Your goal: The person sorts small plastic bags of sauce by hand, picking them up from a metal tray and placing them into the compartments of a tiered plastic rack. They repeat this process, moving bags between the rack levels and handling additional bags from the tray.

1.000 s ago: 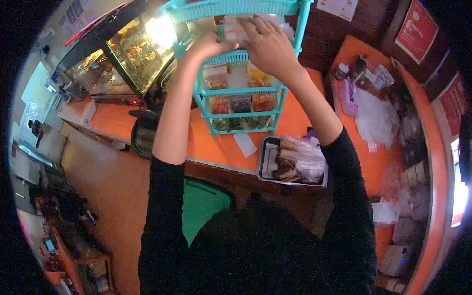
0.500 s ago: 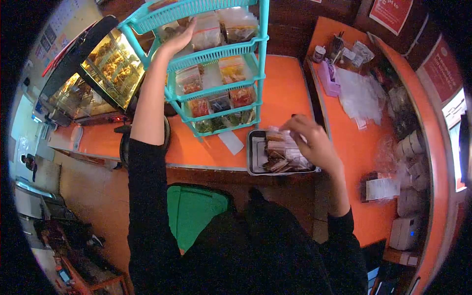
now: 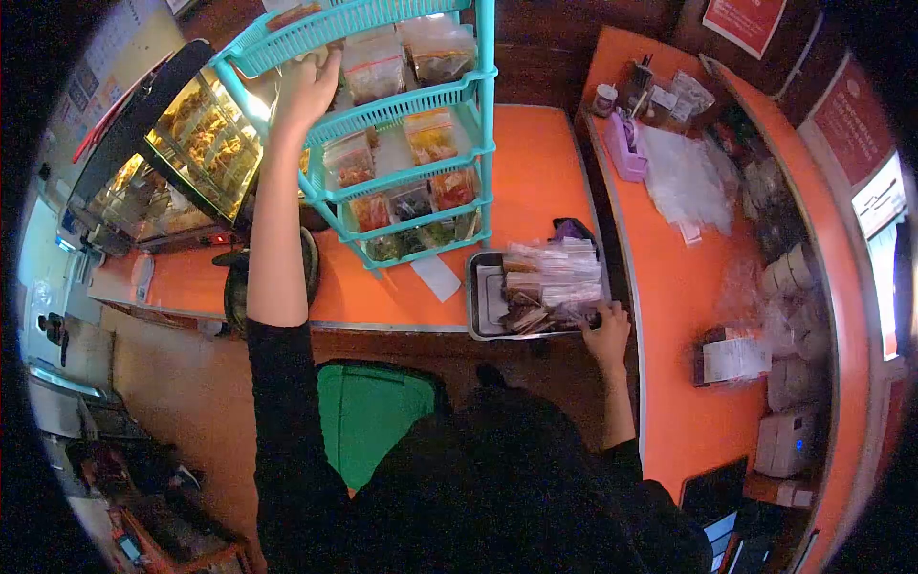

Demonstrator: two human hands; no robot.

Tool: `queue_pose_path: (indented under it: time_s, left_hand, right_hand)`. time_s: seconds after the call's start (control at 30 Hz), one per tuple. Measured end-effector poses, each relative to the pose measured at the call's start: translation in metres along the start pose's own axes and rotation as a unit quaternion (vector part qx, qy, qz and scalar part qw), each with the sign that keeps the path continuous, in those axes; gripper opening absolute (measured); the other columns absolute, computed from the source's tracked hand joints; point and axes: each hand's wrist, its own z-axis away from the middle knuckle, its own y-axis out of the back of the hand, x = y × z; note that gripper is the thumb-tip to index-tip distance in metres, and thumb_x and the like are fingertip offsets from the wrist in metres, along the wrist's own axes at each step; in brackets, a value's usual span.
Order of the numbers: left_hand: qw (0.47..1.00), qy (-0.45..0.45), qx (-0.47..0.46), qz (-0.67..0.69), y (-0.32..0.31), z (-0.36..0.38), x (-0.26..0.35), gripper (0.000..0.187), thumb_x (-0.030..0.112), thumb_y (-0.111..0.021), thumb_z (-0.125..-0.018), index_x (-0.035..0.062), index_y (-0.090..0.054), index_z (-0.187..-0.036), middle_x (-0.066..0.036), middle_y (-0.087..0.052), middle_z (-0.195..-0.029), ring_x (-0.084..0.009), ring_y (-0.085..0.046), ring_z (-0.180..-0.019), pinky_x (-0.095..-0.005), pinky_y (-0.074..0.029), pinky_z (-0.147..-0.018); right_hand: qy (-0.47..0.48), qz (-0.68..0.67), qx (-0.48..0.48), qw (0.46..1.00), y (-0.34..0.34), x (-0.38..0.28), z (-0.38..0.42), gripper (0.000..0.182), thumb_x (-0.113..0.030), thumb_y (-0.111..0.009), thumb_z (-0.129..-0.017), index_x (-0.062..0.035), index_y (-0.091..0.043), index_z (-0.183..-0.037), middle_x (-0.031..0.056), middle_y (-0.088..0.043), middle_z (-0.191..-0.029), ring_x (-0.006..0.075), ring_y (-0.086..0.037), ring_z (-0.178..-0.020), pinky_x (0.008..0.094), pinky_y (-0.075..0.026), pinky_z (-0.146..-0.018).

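Note:
My left hand [image 3: 308, 88] reaches into an upper tier of the turquoise tiered rack [image 3: 399, 117], its fingers up beside the small plastic packets [image 3: 375, 69] there; whether it grips one is hidden. Lower tiers hold more packets [image 3: 430, 136]. At the front right corner of the metal tray [image 3: 491, 297], my right hand [image 3: 607, 333] is bent round the rim, thumb and fingers curled close to the packed rows of small packets [image 3: 555, 273]. What its fingertips hold is too small to make out.
A lit glass food cabinet [image 3: 203, 143] stands left of the rack. White paper [image 3: 437, 277] lies before it. On the right counter are a purple holder [image 3: 626, 148], clear bags [image 3: 687, 182] and a label box [image 3: 736, 360]. A green bin lid [image 3: 373, 416] is below.
My right hand has moved down from above the packets to the tray's front right corner. My left hand has shifted left and lower in the rack, and the view has moved slightly.

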Motion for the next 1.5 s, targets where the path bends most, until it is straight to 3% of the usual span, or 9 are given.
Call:
queue_pose_path:
  time_s: [0.27, 0.37, 0.47, 0.53, 0.63, 0.7, 1.0, 1.27, 1.5]
  left_hand:
    - [0.958, -0.011, 0.252, 0.139, 0.071, 0.072, 0.156, 0.003, 0.003, -0.06, -0.081, 0.0053, -0.059, -0.081, -0.011, -0.06, -0.08, -0.0286, -0.06, -0.076, -0.0374, -0.047, -0.068]
    - [0.918, -0.077, -0.004, 0.388, 0.056, 0.139, 0.23, 0.044, 0.02, -0.072, -0.075, 0.0055, -0.059, -0.114, -0.014, -0.058, -0.108, -0.0312, -0.056, -0.104, -0.04, -0.044, -0.093]
    - [0.794, 0.049, -0.2, 0.572, -0.013, 0.246, 0.282, 0.07, 0.034, -0.072, -0.083, 0.0027, -0.042, -0.138, -0.014, -0.05, -0.134, -0.0306, -0.047, -0.124, -0.0404, -0.032, -0.11]
    - [0.49, 0.203, -0.416, 0.739, -0.042, 0.311, 0.291, 0.068, 0.035, -0.064, -0.091, 0.0037, -0.035, -0.144, -0.01, -0.048, -0.139, -0.0233, -0.048, -0.126, -0.0353, -0.038, -0.105]
    - [0.447, 0.335, -0.386, 0.734, -0.054, 0.363, 0.298, 0.056, 0.039, -0.045, -0.1, 0.0045, -0.035, -0.144, -0.011, -0.052, -0.136, -0.0233, -0.051, -0.123, -0.0368, -0.042, -0.102]
    - [0.287, 0.428, -0.323, 0.794, -0.034, 0.357, 0.293, 0.057, 0.044, -0.036, -0.102, 0.0039, -0.038, -0.142, -0.015, -0.052, -0.136, -0.0268, -0.053, -0.122, -0.0416, -0.046, -0.099]
    - [0.326, 0.538, -0.17, 0.758, -0.035, 0.375, 0.244, 0.054, 0.045, -0.039, -0.1, 0.0123, -0.036, -0.143, -0.015, -0.049, -0.139, -0.0269, -0.06, -0.112, -0.0435, -0.05, -0.096]
    - [0.496, 0.478, -0.124, 0.714, -0.047, 0.348, 0.228, 0.047, 0.039, -0.042, -0.101, 0.0067, -0.05, -0.133, -0.007, -0.059, -0.118, -0.0147, -0.058, -0.109, -0.0332, -0.047, -0.094]
    - [0.496, 0.462, -0.096, 0.729, -0.029, 0.322, 0.259, 0.044, 0.034, -0.037, -0.103, 0.0015, -0.051, -0.129, -0.01, -0.058, -0.126, -0.0215, -0.054, -0.118, -0.0362, -0.037, -0.105]
  right_hand:
    - [-0.009, -0.348, -0.003, 0.937, 0.028, -0.021, -0.013, 0.014, -0.014, -0.065, -0.09, -0.0009, -0.06, -0.09, 0.0059, -0.06, -0.078, 0.012, -0.055, -0.076, 0.0297, -0.046, -0.071]
    - [0.025, -0.409, -0.107, 0.906, 0.052, -0.05, -0.019, 0.016, -0.016, -0.062, -0.093, -0.0002, -0.061, -0.091, 0.0031, -0.06, -0.08, 0.0082, -0.053, -0.076, 0.0272, -0.046, -0.071]
    - [0.082, -0.468, -0.159, 0.865, 0.051, -0.083, -0.015, 0.015, -0.016, -0.064, -0.091, -0.0001, -0.063, -0.092, 0.0072, -0.064, -0.081, 0.0139, -0.059, -0.077, 0.0294, -0.048, -0.07]
    - [0.111, -0.493, -0.174, 0.845, 0.044, -0.099, -0.013, 0.016, -0.015, -0.066, -0.088, -0.0004, -0.065, -0.092, 0.0125, -0.066, -0.082, 0.02, -0.064, -0.077, 0.0315, -0.049, -0.071]
    - [0.213, -0.43, -0.105, 0.871, 0.01, -0.102, -0.014, 0.012, -0.01, -0.064, -0.089, 0.0009, -0.066, -0.091, 0.0095, -0.065, -0.082, 0.016, -0.062, -0.074, 0.0293, -0.049, -0.068]
    - [0.076, -0.38, -0.033, 0.921, -0.016, -0.093, -0.02, 0.014, -0.013, -0.067, -0.086, 0.0011, -0.067, -0.089, 0.0127, -0.065, -0.081, 0.0237, -0.064, -0.072, 0.0302, -0.05, -0.069]
    - [0.016, -0.126, -0.055, 0.99, -0.089, -0.053, -0.025, 0.019, -0.017, -0.073, -0.074, -0.0074, -0.071, -0.09, 0.0142, -0.066, -0.081, 0.0365, -0.063, -0.085, 0.0405, -0.051, -0.076]
    - [0.073, -0.573, -0.15, 0.802, -0.025, -0.125, -0.043, 0.019, -0.021, -0.06, -0.093, -0.0029, -0.061, -0.098, 0.0114, -0.063, -0.084, 0.0258, -0.063, -0.08, 0.0339, -0.048, -0.074]
    - [0.152, -0.529, -0.13, 0.825, -0.007, -0.203, -0.031, 0.013, -0.009, -0.058, -0.091, -0.0006, -0.064, -0.099, 0.0145, -0.069, -0.098, 0.0278, -0.067, -0.088, 0.0354, -0.052, -0.074]
